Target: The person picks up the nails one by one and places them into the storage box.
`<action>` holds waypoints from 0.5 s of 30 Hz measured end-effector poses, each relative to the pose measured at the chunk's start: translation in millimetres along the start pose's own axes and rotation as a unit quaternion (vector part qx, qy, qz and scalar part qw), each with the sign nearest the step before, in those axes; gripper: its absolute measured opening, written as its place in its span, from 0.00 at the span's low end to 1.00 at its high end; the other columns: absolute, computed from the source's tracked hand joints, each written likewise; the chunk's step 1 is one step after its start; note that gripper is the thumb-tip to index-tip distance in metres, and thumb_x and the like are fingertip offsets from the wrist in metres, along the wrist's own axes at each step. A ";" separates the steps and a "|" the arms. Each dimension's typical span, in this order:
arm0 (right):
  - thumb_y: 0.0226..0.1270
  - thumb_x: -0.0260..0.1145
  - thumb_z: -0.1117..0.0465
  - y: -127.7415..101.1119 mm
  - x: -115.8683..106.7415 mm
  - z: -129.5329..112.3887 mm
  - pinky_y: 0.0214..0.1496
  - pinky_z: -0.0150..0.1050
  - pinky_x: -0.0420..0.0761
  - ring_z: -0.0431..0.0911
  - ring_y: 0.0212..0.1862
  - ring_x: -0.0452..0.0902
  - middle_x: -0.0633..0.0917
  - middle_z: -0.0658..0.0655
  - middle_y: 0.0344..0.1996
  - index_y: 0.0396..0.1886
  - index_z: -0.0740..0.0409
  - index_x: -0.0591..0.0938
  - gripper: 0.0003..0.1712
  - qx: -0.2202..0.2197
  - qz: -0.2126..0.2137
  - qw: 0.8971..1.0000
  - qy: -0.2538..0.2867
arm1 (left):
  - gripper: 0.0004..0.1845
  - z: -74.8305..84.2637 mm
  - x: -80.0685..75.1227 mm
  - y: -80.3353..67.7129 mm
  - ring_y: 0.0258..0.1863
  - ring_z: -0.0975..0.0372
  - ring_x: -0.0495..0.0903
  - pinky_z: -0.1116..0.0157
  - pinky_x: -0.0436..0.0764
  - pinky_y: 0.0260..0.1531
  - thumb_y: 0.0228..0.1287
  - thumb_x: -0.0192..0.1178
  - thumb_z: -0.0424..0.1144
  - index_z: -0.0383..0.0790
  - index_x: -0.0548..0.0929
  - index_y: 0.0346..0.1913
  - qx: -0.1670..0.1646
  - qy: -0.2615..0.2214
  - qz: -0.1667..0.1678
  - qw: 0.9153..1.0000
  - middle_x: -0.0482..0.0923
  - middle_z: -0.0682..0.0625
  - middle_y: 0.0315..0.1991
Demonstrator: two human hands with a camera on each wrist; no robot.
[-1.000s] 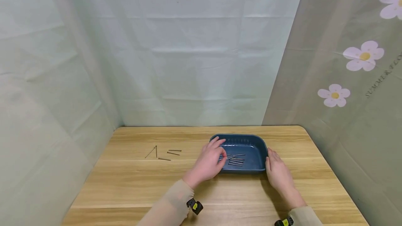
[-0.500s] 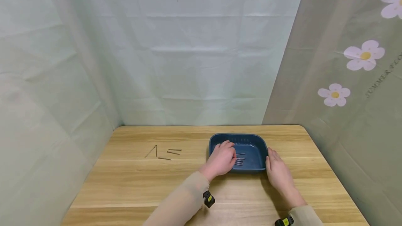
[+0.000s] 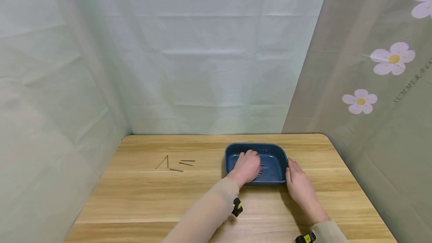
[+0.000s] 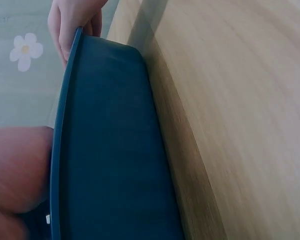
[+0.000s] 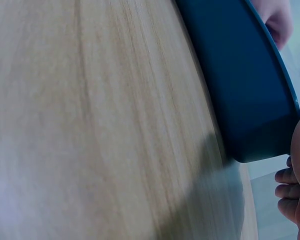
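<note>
Left hand (image 3: 247, 167): reaches over the near wall into a glossy dark-blue rectangular tray with rounded corners (image 3: 275, 175), over its left-centre part. Fingers bent downward; fingertips hidden in both the head and left wrist views, so cannot tell whether they pinch anything or are merely pressed together.

Right hand (image 3: 298, 183): at the tray's right end, fingers extended and close together, lying along the outside of the end wall and touching it. Right wrist view agrees: hand against the end of the tray, fingertips past the corner.

Tray: upright, on the right half of a light wood-grain table (image 3: 135, 198), toward its far edge. Inside, just right of the left hand, several thin dark metal nails (image 3: 259, 173) lie on the floor; count uncertain, partly covered by the hand.

Table, left of tray and well apart from it: five loose slender metal nails (image 3: 177, 170). Two form a narrow V, far ends close together; two lie nearly parallel to their right; one lies nearer, slightly slanted.

Beige sleeves (image 3: 209, 209) on both arms; black wrist device with yellow patch (image 3: 305, 238) at each wrist. Behind: pale hanging sheet (image 3: 202, 66). Right: grey-green sheet with pink flower prints (image 3: 392, 59).
</note>
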State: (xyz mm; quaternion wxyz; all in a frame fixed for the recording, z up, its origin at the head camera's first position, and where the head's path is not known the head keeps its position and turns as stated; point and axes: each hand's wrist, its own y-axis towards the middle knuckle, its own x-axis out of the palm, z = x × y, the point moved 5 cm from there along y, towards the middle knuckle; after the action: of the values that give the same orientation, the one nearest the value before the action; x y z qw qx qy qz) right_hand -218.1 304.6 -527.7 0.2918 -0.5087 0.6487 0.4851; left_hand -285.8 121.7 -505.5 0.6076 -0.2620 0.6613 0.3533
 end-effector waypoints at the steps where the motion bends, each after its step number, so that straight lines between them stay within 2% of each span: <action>1: 0.86 0.51 0.63 0.1 -0.2 -0.2 0.73 0.66 0.70 0.71 0.73 0.70 0.74 0.76 0.71 0.75 0.78 0.69 0.28 0.000 -0.001 1.000 0.000 | 0.11 1.2 0.9 1.7 0.59 0.58 0.79 0.58 0.80 0.54 0.78 0.63 0.47 0.49 0.92 0.50 0.002 0.009 -0.001 1.000 0.84 0.53 0.57; 9: 0.87 0.50 0.63 0.7 -0.9 -1.6 0.74 0.65 0.69 0.70 0.74 0.69 0.73 0.76 0.72 0.76 0.78 0.67 0.28 0.004 -0.010 1.000 0.004 | 0.09 3.0 8.9 11.0 0.54 0.58 0.80 0.58 0.80 0.53 0.78 0.64 0.47 0.50 0.92 0.49 -0.019 0.017 -0.025 0.999 0.85 0.53 0.53; 15: 0.86 0.51 0.64 0.7 -0.3 0.4 0.74 0.65 0.69 0.70 0.74 0.69 0.74 0.76 0.72 0.75 0.79 0.68 0.28 0.001 -0.006 1.000 0.004 | 0.09 1.8 17.6 14.0 0.56 0.56 0.80 0.55 0.80 0.58 0.79 0.63 0.44 0.50 0.92 0.48 -0.036 0.010 -0.038 0.999 0.85 0.52 0.54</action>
State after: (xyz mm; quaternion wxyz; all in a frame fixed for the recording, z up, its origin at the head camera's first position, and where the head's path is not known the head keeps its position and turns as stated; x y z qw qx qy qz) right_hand -218.7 305.1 -527.3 0.2931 -0.5138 0.6473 0.4807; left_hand -297.8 133.1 -520.8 0.6047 -0.3118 0.6436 0.3505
